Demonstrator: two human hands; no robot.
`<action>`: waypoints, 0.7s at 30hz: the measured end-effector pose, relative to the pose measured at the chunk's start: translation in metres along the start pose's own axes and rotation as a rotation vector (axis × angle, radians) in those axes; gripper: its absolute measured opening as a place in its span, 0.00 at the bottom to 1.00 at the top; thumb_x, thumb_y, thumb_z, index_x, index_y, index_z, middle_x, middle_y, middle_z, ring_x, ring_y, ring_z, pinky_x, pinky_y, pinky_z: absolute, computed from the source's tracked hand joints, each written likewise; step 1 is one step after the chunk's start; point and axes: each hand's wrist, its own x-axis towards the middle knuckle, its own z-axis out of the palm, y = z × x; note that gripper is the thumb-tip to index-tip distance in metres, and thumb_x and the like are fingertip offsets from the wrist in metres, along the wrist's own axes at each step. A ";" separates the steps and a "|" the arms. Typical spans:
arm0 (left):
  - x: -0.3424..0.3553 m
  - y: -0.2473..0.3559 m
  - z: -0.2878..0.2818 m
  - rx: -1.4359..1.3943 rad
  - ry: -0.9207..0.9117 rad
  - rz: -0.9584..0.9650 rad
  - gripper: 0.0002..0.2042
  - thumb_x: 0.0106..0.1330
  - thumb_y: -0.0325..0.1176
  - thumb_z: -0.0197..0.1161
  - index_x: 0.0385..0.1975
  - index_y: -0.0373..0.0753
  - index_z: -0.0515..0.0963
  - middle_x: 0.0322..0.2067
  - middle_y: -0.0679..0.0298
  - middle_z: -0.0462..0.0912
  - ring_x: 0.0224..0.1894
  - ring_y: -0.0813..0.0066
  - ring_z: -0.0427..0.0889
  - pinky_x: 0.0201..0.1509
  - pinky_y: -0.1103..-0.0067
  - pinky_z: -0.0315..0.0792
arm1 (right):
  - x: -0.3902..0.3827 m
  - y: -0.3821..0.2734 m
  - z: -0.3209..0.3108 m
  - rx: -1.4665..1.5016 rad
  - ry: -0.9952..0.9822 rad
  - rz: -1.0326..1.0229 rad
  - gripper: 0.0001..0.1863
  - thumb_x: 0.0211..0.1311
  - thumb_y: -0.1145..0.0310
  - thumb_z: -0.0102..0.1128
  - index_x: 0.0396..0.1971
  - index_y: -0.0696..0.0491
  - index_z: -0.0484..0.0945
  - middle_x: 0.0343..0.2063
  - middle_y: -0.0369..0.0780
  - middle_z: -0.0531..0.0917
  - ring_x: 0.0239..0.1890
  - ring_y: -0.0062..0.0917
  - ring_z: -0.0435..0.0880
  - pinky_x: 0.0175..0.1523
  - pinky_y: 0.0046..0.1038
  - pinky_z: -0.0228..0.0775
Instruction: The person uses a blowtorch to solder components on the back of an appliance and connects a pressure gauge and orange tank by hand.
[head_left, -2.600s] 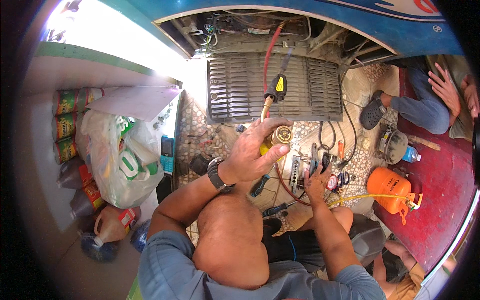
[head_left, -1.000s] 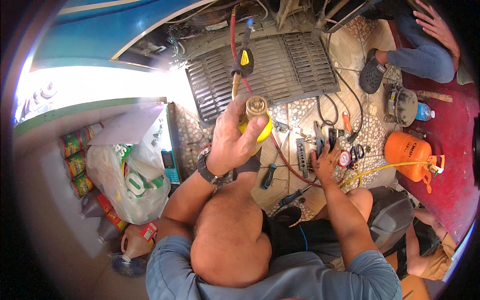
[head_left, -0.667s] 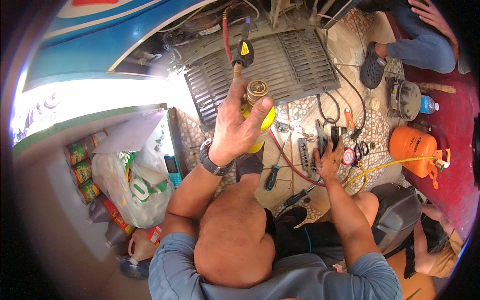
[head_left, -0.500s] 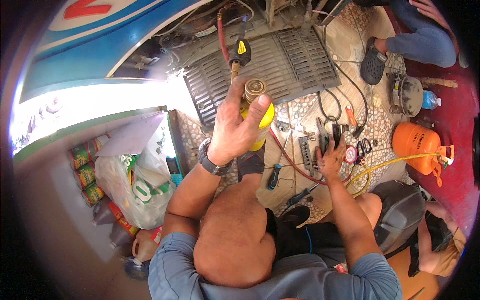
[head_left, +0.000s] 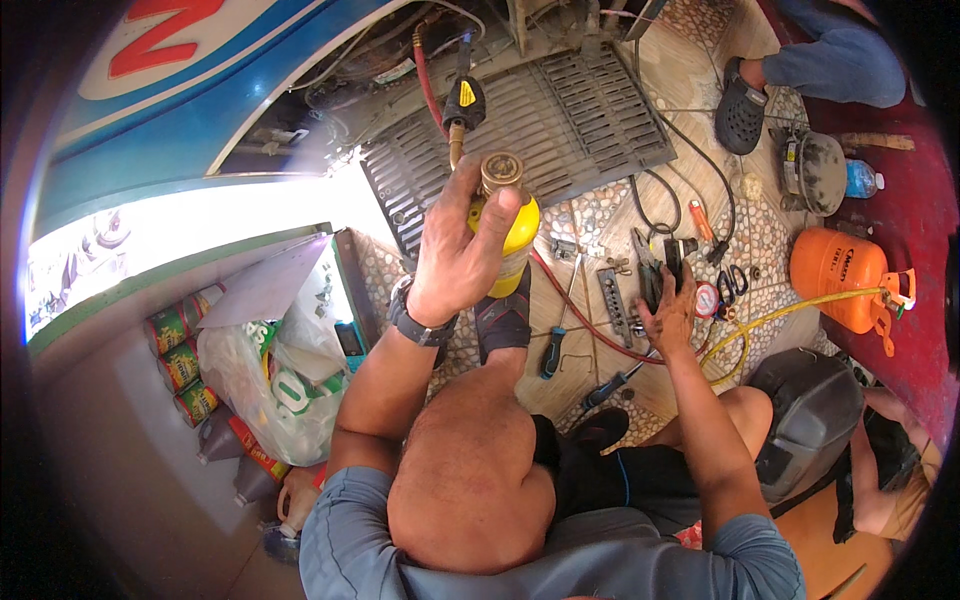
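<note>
Yellow torch (head_left: 517,236) in left hand (head_left: 455,258) overhangs slatted panel edge (head_left: 585,183).

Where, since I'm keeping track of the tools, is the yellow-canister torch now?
In the head view, the yellow-canister torch is in the upper middle, gripped in the left hand, its black head showing against the slatted grille.
</note>
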 end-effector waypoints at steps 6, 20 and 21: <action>0.003 -0.004 0.003 0.069 0.042 0.038 0.24 0.74 0.49 0.61 0.55 0.33 0.73 0.39 0.55 0.85 0.43 0.65 0.84 0.51 0.72 0.75 | -0.010 -0.016 -0.002 -0.105 -0.040 0.006 0.40 0.50 0.59 0.74 0.64 0.51 0.69 0.72 0.51 0.55 0.73 0.54 0.55 0.74 0.56 0.49; 0.007 -0.011 0.002 0.049 0.067 0.011 0.26 0.71 0.48 0.65 0.55 0.31 0.71 0.42 0.54 0.84 0.46 0.66 0.82 0.53 0.71 0.74 | -0.024 -0.030 -0.008 -0.064 -0.059 -0.094 0.37 0.48 0.64 0.77 0.60 0.50 0.72 0.69 0.52 0.61 0.69 0.54 0.62 0.68 0.52 0.58; 0.005 -0.020 0.003 0.041 0.062 0.009 0.27 0.71 0.48 0.66 0.57 0.30 0.71 0.43 0.53 0.84 0.46 0.66 0.82 0.53 0.71 0.74 | -0.025 -0.035 -0.006 -0.059 -0.112 -0.059 0.34 0.49 0.64 0.76 0.58 0.51 0.73 0.68 0.52 0.63 0.67 0.54 0.64 0.66 0.53 0.59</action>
